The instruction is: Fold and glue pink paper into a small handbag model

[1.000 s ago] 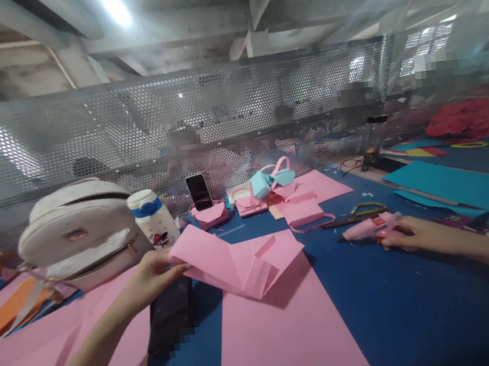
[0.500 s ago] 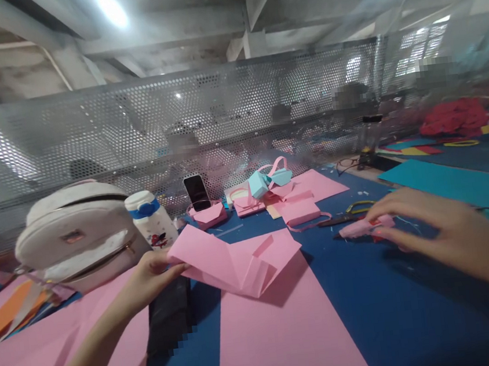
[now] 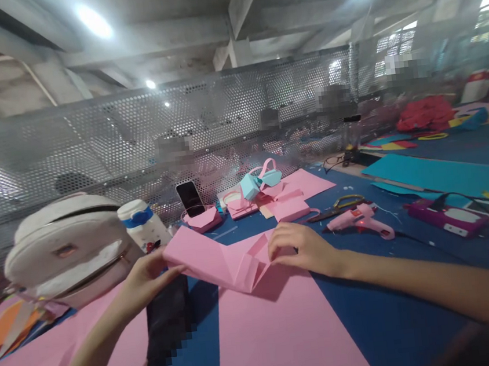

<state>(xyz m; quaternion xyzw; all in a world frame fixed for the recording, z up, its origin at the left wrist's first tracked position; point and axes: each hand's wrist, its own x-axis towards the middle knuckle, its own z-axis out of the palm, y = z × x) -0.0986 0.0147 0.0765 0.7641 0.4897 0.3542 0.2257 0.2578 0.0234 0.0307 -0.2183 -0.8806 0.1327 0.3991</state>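
Observation:
A folded piece of pink card (image 3: 208,258) is held up between my two hands, partly bent into a box-like shape with a raised flap. My left hand (image 3: 151,272) pinches its left end, thumb in front. At its right end my right hand (image 3: 301,248) has its fingers closed over the edge; the fingertips are partly hidden. Below lies a large flat pink sheet (image 3: 282,336) on the blue table. A pink glue gun (image 3: 360,221) rests on its side to the right of my right hand, with scissors (image 3: 338,207) just behind it.
On the left stand a white backpack (image 3: 66,254) and a white bottle (image 3: 144,224). A phone (image 3: 190,198) leans behind small pink paper bags. Blue-green sheets (image 3: 440,174) and a purple device (image 3: 447,217) lie to the right. A perforated metal screen (image 3: 220,115) runs along the back.
My right hand has left the glue gun and moved left to the right end of the folded pink card. My left hand keeps its pinch. The view has turned slightly right.

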